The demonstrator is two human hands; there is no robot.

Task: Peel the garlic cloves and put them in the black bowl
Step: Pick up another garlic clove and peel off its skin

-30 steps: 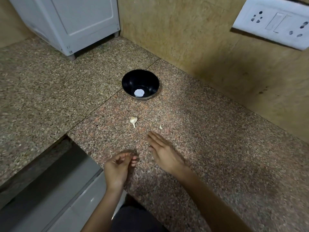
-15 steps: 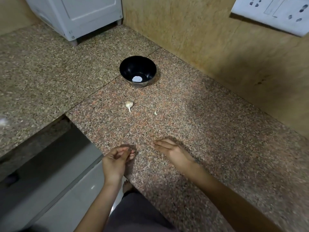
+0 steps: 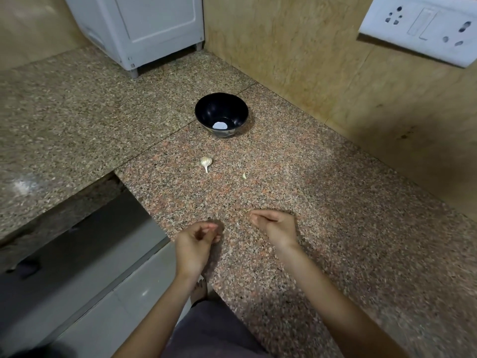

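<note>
1. The granite counter (image 3: 335,228) is seen carrying everything, and the job is judged barely begun.
2. The black bowl (image 3: 221,115) is parked at the back. One pale patch is caught at its bottom, but whether it is a peeled clove or glare cannot be told.
3. The right hand (image 3: 276,226) is held well in front of the bowl, fingers pressed together and loosely bent, with nothing seen in them.
4. The left hand (image 3: 197,239) is held further front-left of the bowl, fingertips bunched against the thumb. It is blurred, so whether anything is pinched cannot be told.
5. A garlic clove (image 3: 205,162), skin on, is left lying near the bowl's front, untouched. Peeling and dropping in are judged still owed.
6. A pale scrap (image 3: 244,175) is spotted front-right of the bowl, nature undetermined.
</note>
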